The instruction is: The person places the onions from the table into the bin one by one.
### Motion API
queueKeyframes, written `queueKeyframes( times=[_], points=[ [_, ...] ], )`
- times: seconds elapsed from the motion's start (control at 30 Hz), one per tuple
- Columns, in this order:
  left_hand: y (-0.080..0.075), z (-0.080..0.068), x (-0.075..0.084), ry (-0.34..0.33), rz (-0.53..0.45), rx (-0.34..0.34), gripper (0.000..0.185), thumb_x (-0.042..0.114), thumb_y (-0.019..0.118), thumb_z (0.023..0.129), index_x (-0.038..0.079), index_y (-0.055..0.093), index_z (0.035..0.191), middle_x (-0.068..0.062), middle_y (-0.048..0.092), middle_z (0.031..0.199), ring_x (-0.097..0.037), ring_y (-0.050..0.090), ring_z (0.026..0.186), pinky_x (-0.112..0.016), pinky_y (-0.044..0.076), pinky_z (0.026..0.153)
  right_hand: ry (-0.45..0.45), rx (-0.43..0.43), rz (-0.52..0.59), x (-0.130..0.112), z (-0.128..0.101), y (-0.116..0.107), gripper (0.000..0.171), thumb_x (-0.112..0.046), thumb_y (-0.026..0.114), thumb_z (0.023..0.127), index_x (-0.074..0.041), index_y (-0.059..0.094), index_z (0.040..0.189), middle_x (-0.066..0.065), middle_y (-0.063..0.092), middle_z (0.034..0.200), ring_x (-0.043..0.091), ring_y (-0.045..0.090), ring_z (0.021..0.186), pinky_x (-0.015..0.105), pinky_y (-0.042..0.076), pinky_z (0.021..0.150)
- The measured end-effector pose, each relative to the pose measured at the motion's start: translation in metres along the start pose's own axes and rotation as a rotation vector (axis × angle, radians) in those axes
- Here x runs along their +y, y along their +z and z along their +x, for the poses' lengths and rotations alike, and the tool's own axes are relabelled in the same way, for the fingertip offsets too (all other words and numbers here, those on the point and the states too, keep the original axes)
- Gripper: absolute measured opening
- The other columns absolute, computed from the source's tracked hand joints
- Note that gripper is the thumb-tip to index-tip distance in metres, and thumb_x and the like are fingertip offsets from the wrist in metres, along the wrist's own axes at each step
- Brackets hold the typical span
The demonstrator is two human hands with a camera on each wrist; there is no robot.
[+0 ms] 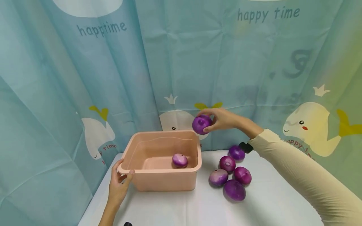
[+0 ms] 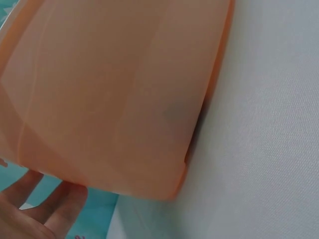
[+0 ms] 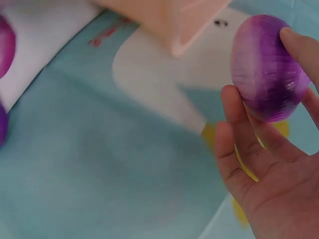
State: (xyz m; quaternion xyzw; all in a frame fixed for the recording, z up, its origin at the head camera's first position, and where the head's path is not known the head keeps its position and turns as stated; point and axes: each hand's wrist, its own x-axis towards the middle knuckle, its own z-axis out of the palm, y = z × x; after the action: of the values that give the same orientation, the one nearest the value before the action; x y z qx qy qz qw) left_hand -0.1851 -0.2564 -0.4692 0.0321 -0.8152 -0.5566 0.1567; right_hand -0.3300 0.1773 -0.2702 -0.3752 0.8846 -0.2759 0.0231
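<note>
My right hand (image 1: 224, 119) pinches a purple onion (image 1: 201, 124) between thumb and fingers, above the right back corner of a pink plastic bin (image 1: 164, 182). In the right wrist view the held onion (image 3: 266, 64) shows a pale side and a deep purple side. My left hand (image 1: 118, 190) grips the bin's front left corner, thumb on the rim. Its fingers (image 2: 67, 209) lie along the bin wall (image 2: 109, 99) in the left wrist view. One pale-and-purple onion (image 1: 180, 160) lies inside the bin, toward its right.
Right of the bin, several onions (image 1: 234, 190) sit in a cluster on the white tabletop (image 1: 203, 210). A blue curtain (image 1: 192, 62) with whale prints hangs close behind the bin. A small black object (image 1: 128, 224) shows at the bottom edge.
</note>
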Motion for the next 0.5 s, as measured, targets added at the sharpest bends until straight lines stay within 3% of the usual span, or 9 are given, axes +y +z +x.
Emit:
queueKeyframes(
  times=[0.23,0.5],
  points=[
    [0.000,0.001,-0.002,0.018,0.004,0.012,0.070,0.027,0.065,0.103,0.025,0.026,0.160,-0.014,0.038,0.159,0.002,0.051,0.111,-0.015,0.048,0.085,-0.077,-0.062,-0.015,-0.016,0.046,0.035,0.061,-0.021,0.086,0.085,-0.016,0.059,0.140,0.013,0.064,0.126,0.023,0.072,0.093,0.035,0.059,0.084],
    [0.003,0.001,-0.007,0.020,0.007,0.016,0.068,0.027,0.066,0.102,0.025,0.028,0.159,-0.018,0.043,0.156,-0.005,0.054,0.106,-0.017,0.051,0.082,-0.158,-0.085,-0.011,-0.029,0.087,0.076,0.056,-0.022,0.088,0.083,-0.016,0.063,0.132,0.005,0.065,0.125,0.022,0.063,0.106,0.031,0.054,0.087]
  ],
)
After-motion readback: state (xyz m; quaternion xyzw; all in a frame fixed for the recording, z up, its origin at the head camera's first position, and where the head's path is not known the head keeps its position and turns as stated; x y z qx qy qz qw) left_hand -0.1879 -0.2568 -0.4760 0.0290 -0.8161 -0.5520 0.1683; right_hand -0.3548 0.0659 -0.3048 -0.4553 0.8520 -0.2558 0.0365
